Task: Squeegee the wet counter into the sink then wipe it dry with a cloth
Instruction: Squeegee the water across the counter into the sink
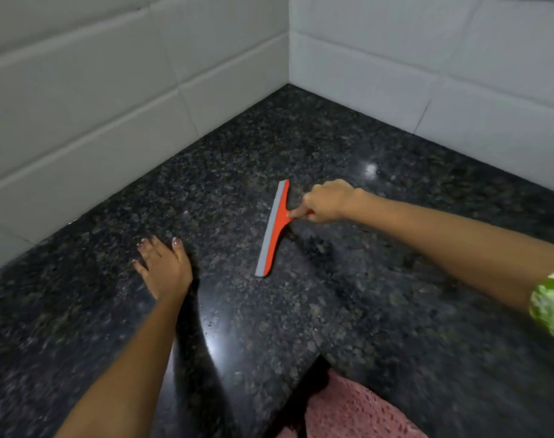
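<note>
White tiled walls [136,90] meet in a corner behind a dark speckled granite counter [348,305], which shines with glare spots in places. Near the middle of the counter lies a squeegee [274,229], orange with a grey blade strip, its blade edge down on the stone and running lengthwise away from the person towards the corner. The right hand [327,200] is just beside the squeegee on the side away from the left wall; its fingers curl round the short orange handle, with the forefinger stretched along it towards the blade. A green patterned sleeve [552,303] shows at that arm's upper end. The left hand [163,263] lies flat on the counter, well to the other side of the squeegee, fingers spread and straight, palm down. Below the counter's front edge, nearer the person than the squeegee, pink fabric [351,409] shows.
</note>
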